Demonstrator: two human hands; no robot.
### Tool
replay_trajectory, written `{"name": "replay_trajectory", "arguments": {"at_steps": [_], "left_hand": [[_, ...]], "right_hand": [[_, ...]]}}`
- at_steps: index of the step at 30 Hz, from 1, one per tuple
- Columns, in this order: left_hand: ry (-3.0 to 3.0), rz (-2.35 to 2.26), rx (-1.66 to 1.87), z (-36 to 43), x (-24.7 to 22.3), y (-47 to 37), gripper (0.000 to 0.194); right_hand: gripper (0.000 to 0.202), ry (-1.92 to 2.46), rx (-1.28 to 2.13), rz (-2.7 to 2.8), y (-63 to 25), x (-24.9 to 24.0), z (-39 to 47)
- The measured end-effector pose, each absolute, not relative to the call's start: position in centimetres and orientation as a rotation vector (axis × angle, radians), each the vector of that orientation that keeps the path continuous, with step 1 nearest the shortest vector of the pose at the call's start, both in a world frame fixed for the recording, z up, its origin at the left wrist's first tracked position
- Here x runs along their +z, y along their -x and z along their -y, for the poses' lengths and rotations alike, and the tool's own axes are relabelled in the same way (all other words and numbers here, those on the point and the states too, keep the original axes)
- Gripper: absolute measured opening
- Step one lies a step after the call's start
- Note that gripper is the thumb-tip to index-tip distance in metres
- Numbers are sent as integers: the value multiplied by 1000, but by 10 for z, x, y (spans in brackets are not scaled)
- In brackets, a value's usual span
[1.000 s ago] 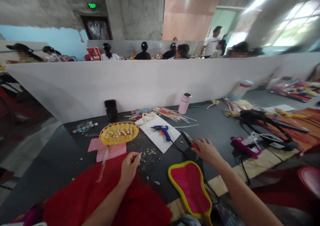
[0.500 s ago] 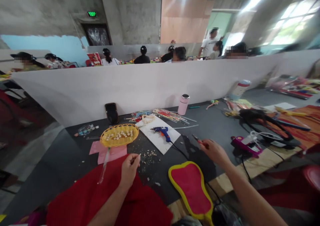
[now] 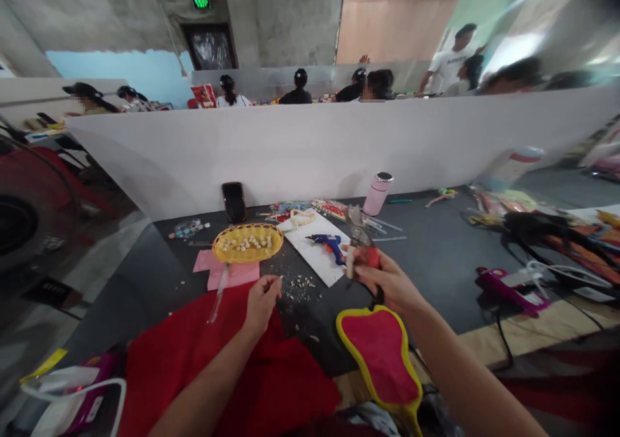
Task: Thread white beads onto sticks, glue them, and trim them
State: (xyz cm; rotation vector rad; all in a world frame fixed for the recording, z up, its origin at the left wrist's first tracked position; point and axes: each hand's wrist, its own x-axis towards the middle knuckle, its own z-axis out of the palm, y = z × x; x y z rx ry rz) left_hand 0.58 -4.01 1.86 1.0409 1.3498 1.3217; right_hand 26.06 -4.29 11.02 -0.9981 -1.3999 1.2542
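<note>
My left hand (image 3: pixel 263 301) is closed in a pinch above the red cloth (image 3: pixel 194 359), with a small pale piece (image 3: pixel 281 278) at its fingertips. Pale crumbs (image 3: pixel 301 287) are scattered on the dark table just right of it. My right hand (image 3: pixel 387 281) grips red-handled cutters (image 3: pixel 357 227), metal head upward; motion smears their jaws. Behind the cutters, a blue glue gun (image 3: pixel 330 243) lies on a white board (image 3: pixel 310 254). Ahead of my left hand stands a yellow woven basket (image 3: pixel 220 251) holding several small pale pieces, beside pink paper (image 3: pixel 245 274).
A yellow-edged pink paddle (image 3: pixel 380 353) lies at the front edge. Farther back are a phone (image 3: pixel 234 201), thin sticks (image 3: pixel 334 210) and a pink flask (image 3: pixel 378 193) before a white partition (image 3: pixel 290 146). A purple device (image 3: pixel 513 292) with cables sits right. Other people sit beyond.
My right hand has brought the cutters up and inward, from low over the table to in front of the board. The left hand keeps its pinch. The camera view has shifted.
</note>
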Motion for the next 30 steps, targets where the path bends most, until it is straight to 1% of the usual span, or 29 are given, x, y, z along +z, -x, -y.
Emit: {"name": "replay_trajectory", "arguments": {"at_steps": [2, 4, 6, 10, 13, 16, 21, 30], "left_hand": [[-967, -1313, 1358, 35, 29, -4, 33], [-903, -1249, 1429, 29, 40, -1, 32], [-870, -1171, 1515, 23, 50, 2, 30], [-811, -1057, 1579, 17, 56, 6, 27], [-751, -1023, 1562, 16, 51, 6, 27], [-746, -1024, 1551, 15, 44, 8, 28], [-738, -1042, 1557, 13, 38, 12, 26], [-774, -1070, 1557, 11, 32, 12, 25]], "right_hand": [[44, 881, 1382, 1437, -239, 109, 41], [51, 843, 1391, 1557, -223, 103, 39], [51, 886, 1222, 1723, -212, 95, 36], [42, 969, 722, 1990, -199, 72, 27], [40, 1008, 561, 2100, -194, 52, 20], [46, 1069, 467, 2212, -193, 37, 17], [50, 1121, 413, 2365, -194, 31, 20], [47, 1047, 513, 2363, -194, 28, 25]]}}
